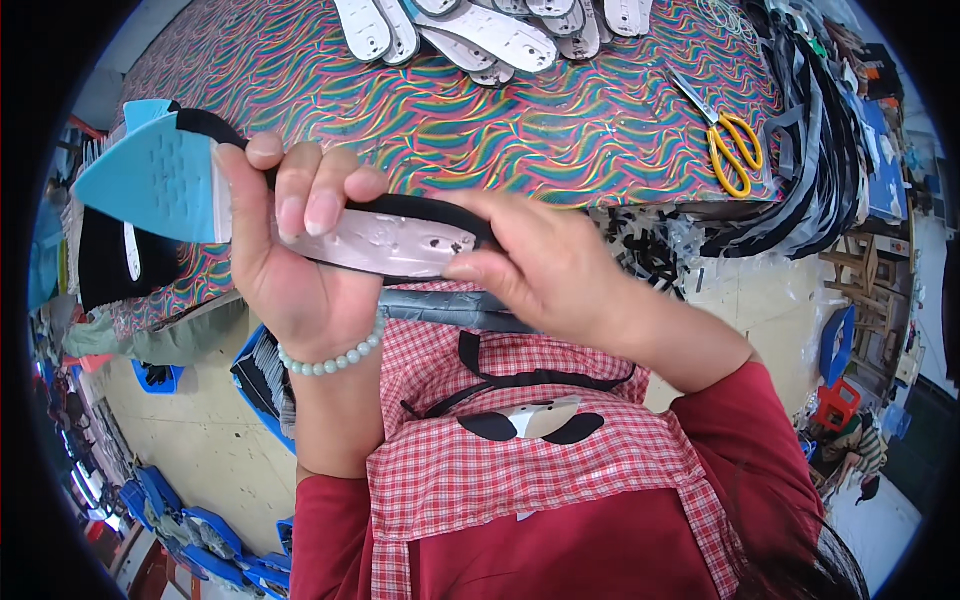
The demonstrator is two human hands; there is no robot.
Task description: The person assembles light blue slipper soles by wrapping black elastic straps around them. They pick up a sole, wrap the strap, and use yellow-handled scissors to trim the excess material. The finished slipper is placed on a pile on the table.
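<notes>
A shoe insole [385,243] is held up in front of me over the near edge of the table, lying slantwise from upper left to lower right. Its pointed toe part is light blue with small marks. The long rear part is pinkish white with dark-edged holes near the heel, and black material runs along its edge. My left hand [295,275], with a pale green bead bracelet at the wrist, curls its fingers round the middle. At the heel end my right hand [555,260] pinches the insole between thumb and fingers.
White insole boards [495,35] lie piled at the far side of the patterned tabletop [330,90]. Yellow-handled scissors [728,145] rest at right, beside hanging black and grey strips [830,160]. Black pieces [105,260] sit at left. Blue bins [210,530] and a red stool [838,403] stand below.
</notes>
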